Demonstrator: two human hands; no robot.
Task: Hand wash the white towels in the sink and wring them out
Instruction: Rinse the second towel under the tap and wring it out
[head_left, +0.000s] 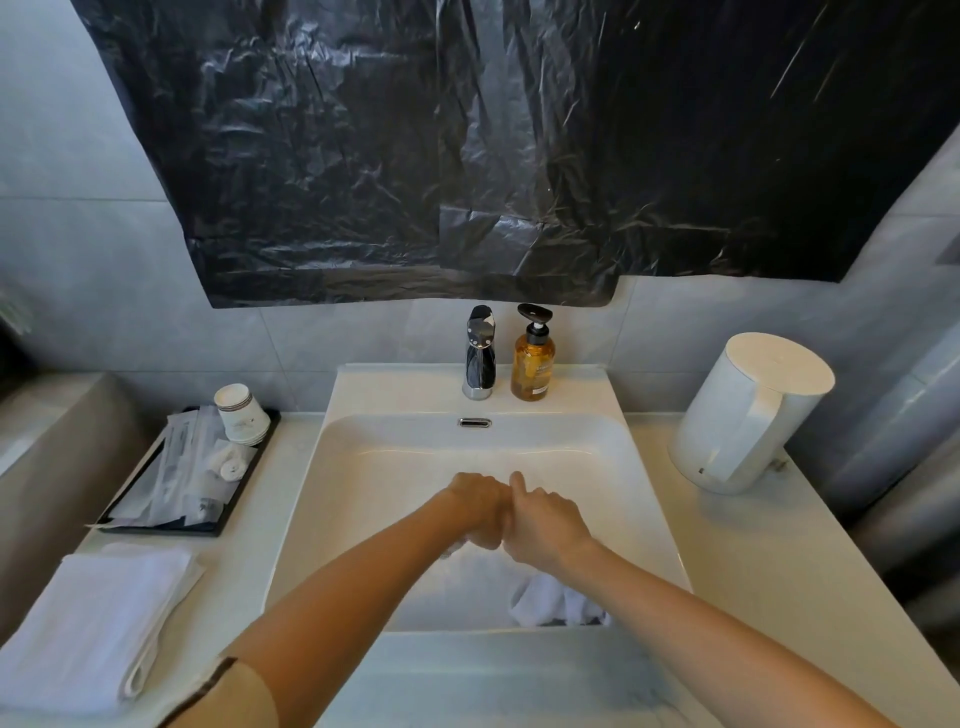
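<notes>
Looks about halfway: squeezing one white towel (550, 603) over the sink (363, 493), left hand (478, 506) and right hand (545, 519) both clenched on it, with folded towels (98, 613) left of the sink likely yet to wash.

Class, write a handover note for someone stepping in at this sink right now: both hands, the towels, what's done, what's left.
Hands: left hand and right hand curled, knuckles together above the sink, both gripping one white towel whose rest trails into the basin.
On the counter, left of the sink: folded towels, stacked.
Done: washing of one towel under way.
Left: wring it out, then wash the folded stack.
</notes>
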